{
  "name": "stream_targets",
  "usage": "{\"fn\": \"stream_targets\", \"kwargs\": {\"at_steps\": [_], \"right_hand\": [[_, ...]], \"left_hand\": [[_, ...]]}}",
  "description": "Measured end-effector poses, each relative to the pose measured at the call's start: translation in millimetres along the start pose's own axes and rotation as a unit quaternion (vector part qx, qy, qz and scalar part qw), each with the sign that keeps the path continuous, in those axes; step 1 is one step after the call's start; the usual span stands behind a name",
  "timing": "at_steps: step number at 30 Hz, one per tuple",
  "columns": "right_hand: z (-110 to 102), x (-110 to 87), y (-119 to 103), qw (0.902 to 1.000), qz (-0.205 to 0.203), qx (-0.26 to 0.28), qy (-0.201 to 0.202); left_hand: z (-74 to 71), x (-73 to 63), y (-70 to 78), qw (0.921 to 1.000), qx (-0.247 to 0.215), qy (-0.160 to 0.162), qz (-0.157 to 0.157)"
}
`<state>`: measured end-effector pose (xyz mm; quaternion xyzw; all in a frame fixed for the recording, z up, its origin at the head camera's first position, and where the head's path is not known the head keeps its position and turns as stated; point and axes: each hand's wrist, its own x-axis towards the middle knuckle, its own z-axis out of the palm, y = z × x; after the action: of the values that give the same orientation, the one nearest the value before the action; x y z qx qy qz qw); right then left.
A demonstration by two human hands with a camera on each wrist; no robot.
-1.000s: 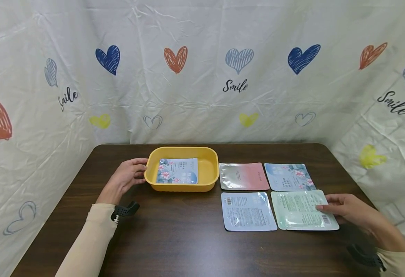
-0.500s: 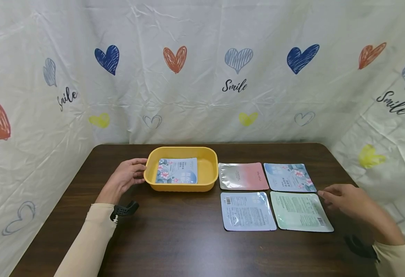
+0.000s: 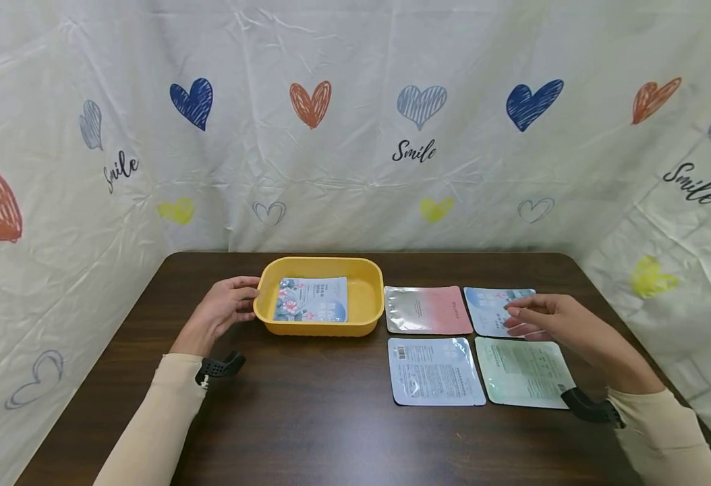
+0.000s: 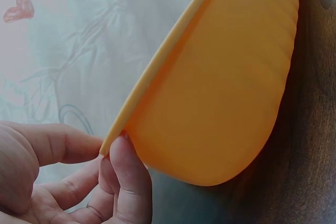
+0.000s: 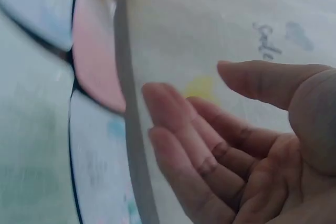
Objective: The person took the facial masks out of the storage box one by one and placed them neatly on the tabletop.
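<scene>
My left hand pinches the end rim of a yellow plastic basin; the left wrist view shows thumb and fingers on either side of the rim. Inside the basin lies a blue floral sheet mask packet. My right hand hovers over another blue floral packet at the back right, partly covering it. In the right wrist view the fingers are spread from the thumb, with nothing between them.
Beside the basin, a pink and silver packet, a light blue packet and a pale green packet lie flat with the floral one, in two rows on the dark wooden table. A white heart-printed curtain hangs behind.
My right hand has let go of the pale green packet, which settled flat on the table. It has moved up and left over the floral packet. The left hand has stayed at the basin.
</scene>
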<state>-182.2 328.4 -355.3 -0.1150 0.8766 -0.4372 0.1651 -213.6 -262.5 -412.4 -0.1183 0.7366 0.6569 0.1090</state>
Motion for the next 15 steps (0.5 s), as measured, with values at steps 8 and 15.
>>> {"fn": "stream_targets", "kwargs": {"at_steps": [8, 15], "right_hand": [[14, 25.5, -30, 0.9958, -0.047, 0.078, -0.007], [39, 52.1, -53, 0.9895, -0.068, 0.127, -0.005]], "left_hand": [[0.7, 2.3, 0.1, 1.0000, 0.005, 0.002, 0.000], [-0.3, 2.6, -1.6, 1.0000, 0.003, 0.007, -0.004]]}}
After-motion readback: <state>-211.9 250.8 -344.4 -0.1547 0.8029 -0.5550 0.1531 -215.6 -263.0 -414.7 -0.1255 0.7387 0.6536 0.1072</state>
